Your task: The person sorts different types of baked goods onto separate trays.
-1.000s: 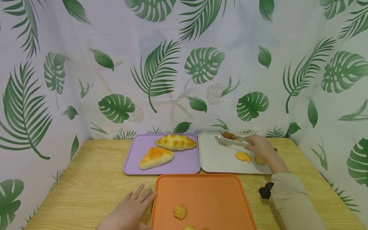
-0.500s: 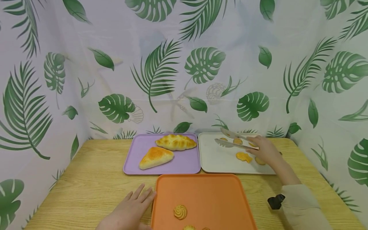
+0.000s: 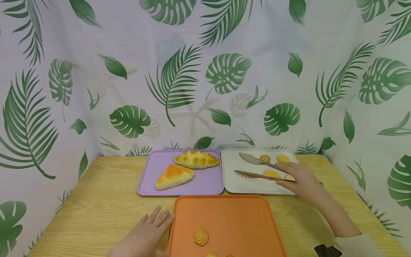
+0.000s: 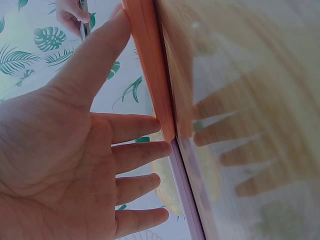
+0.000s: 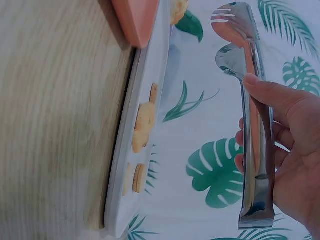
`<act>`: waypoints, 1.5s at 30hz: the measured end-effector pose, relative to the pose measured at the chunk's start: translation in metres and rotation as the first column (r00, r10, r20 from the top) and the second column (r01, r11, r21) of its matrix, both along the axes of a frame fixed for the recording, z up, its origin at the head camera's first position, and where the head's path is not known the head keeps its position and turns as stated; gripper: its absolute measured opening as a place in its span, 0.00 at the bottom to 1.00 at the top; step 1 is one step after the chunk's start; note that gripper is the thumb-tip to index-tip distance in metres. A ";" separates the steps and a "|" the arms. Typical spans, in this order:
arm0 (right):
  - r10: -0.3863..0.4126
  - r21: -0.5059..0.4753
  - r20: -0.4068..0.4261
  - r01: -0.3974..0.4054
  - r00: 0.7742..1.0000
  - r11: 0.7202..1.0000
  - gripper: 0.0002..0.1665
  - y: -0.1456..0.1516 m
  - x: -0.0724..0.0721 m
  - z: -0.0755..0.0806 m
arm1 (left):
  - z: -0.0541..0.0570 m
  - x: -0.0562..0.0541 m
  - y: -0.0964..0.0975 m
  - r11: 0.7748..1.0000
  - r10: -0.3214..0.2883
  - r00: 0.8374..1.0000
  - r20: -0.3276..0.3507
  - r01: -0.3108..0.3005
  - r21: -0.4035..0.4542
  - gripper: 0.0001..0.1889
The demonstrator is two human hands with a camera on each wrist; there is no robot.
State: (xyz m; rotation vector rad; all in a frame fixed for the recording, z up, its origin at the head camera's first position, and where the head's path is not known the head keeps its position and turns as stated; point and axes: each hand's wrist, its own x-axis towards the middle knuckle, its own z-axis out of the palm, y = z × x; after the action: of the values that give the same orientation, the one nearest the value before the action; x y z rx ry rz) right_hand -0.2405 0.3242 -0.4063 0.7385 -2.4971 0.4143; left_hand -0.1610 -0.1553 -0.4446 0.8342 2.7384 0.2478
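Right hand (image 3: pixel 303 182) had shiny metal tongs (image 5: pixel 266 145) gripped above the off-white tray (image 3: pixel 245 186), partly hiding a yellow cookie (image 3: pixel 271 173). Left hand (image 3: pixel 144 232), fingers straight, touched the smooth orange tray (image 3: pixel 237 225), whose near edge got cut off.

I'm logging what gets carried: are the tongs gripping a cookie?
No: in the right wrist view, the tongs in the right hand have their tips apart, with nothing between them.
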 end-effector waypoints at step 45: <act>0.248 0.038 0.507 -0.309 0.825 0.950 0.24 -0.118 0.077 -0.019 | 0.000 0.000 0.000 1.000 -0.004 0.999 0.043 0.003 0.018 0.52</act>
State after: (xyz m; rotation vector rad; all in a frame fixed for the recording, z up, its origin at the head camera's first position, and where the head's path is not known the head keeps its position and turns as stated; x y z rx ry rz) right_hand -0.1632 0.2064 -0.4251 1.1837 -2.9190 0.6329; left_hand -0.1609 -0.1554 -0.4443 0.8285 2.6984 0.2870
